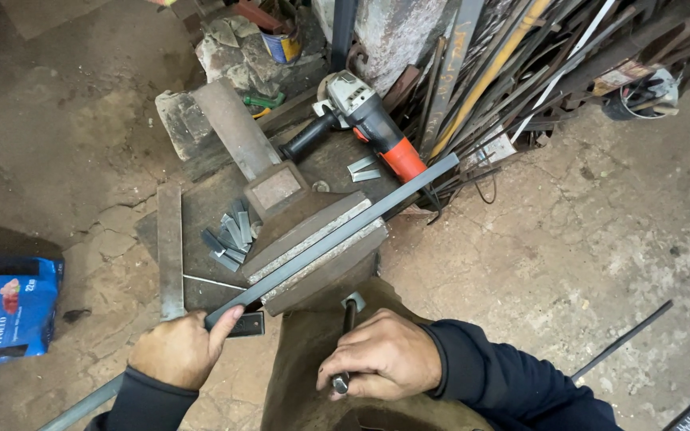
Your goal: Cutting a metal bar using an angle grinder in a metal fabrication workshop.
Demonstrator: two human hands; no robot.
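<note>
My left hand (pixel 179 349) grips a long grey metal bar (pixel 337 233) that lies slanted between the jaws of a bench vise (pixel 317 249), its far end reaching toward the upper right. My right hand (pixel 383 357) is closed around the vise's screw handle (pixel 348 313), just below the jaws. Both forearms wear dark sleeves. A brown apron covers my lap under the vise.
An orange and grey angle grinder (pixel 365 116) lies behind the vise. Several short cut metal pieces (pixel 229 233) sit on the work plate, next to a flat steel strip (pixel 170 249). Metal rods (pixel 513 72) lean at upper right. A blue bag (pixel 9 307) lies at left.
</note>
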